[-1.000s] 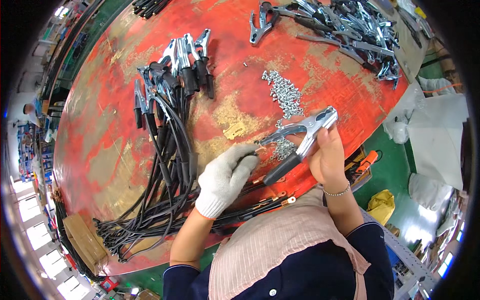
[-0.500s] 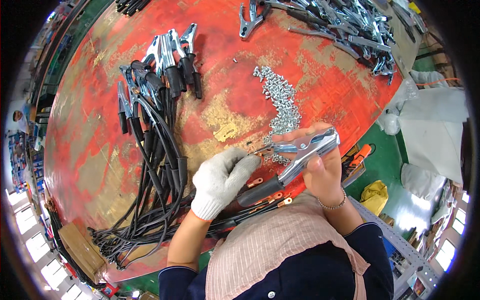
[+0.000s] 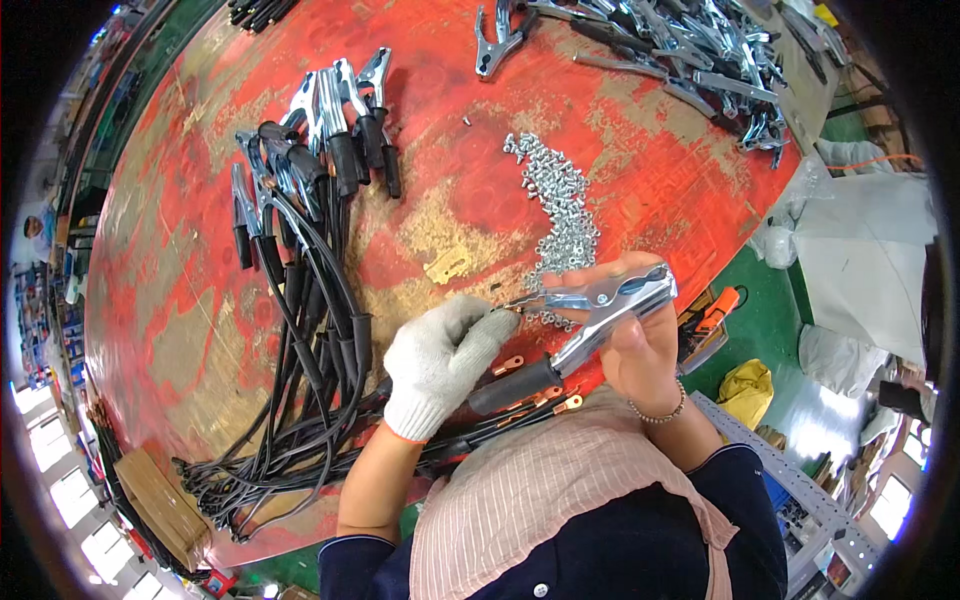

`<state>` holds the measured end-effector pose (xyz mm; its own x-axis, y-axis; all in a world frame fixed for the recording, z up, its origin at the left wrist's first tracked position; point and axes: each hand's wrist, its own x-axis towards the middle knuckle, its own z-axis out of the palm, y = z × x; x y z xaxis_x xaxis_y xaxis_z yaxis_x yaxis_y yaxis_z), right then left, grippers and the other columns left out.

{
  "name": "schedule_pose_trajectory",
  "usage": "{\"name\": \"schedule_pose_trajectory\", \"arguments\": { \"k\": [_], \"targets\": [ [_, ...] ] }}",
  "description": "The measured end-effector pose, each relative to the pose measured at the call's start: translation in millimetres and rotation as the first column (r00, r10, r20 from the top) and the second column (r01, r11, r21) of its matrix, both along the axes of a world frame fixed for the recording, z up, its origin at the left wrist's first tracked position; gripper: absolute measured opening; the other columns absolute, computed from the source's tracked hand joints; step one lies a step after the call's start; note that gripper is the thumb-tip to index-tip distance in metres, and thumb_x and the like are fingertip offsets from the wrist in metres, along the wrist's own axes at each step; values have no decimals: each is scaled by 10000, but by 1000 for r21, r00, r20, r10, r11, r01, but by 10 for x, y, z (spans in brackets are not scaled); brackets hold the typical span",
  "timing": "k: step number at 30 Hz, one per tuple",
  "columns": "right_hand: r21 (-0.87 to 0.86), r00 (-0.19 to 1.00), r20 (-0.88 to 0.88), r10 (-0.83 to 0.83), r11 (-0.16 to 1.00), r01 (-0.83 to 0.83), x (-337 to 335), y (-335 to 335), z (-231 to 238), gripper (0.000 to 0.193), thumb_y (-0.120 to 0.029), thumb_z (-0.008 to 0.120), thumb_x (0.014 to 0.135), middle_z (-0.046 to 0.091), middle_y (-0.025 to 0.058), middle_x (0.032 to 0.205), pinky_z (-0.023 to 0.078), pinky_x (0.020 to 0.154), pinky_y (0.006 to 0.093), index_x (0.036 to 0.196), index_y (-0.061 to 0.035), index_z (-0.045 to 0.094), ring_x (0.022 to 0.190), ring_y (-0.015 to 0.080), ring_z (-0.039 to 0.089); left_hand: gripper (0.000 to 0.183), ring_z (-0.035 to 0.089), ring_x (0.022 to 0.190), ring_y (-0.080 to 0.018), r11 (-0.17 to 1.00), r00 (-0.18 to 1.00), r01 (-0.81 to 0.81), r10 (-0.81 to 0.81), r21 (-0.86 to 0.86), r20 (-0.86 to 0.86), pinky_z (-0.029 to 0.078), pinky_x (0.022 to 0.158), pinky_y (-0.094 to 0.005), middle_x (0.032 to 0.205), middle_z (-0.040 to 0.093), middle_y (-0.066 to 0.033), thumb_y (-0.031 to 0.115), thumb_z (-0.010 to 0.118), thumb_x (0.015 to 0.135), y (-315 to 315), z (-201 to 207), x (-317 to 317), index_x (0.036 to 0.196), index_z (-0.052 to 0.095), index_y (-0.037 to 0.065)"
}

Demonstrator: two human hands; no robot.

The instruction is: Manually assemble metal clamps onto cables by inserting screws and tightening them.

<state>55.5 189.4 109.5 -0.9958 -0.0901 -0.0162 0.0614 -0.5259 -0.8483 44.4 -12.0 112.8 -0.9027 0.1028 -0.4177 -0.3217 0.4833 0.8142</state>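
A shiny metal spring clamp with a black sleeve on one handle lies across my bare right hand, its fingers behind it and the thumb in front. My left hand, in a white knitted glove, pinches the copper-coloured cable end at the clamp's left end; the fingertips hide most of that joint. Just beneath the clamp, several black cables with copper ring lugs lie along the table's near edge. Beyond my hands spreads a heap of small silver screws and nuts.
Clamps fitted to black cables lie in a bunch on the left of the worn red table. A pile of loose clamps covers the far right. A cardboard piece lies at the near left; an orange tool is beyond the right edge.
Both hands hold the clamp and cable end almost as before. The clamp and my right hand have shifted very slightly down and left.
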Motion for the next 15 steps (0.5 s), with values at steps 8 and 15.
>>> {"name": "schedule_pose_trajectory", "arguments": {
  "k": [8,15],
  "targets": [
    [-71,998,-9,67,995,-68,-115,15,-60,522,-228,669,896,563,200,1228,411,1022,467,1268,-74,337,1203,335,539,251,667,726,-216,979,953,187,-161,80,-257,512,684,-322,819,671,-132,180,547,941,79,173,-156,1137,598,32],
    [109,994,28,110,988,-113,-817,77,-43,395,-262,561,964,587,117,1172,449,967,376,1278,-51,445,1122,213,564,291,621,727,-148,925,997,83,-73,370,-40,486,642,-270,832,651,-73,201,491,987,-97,-385,-223,1171,566,-11]
  ]
}}
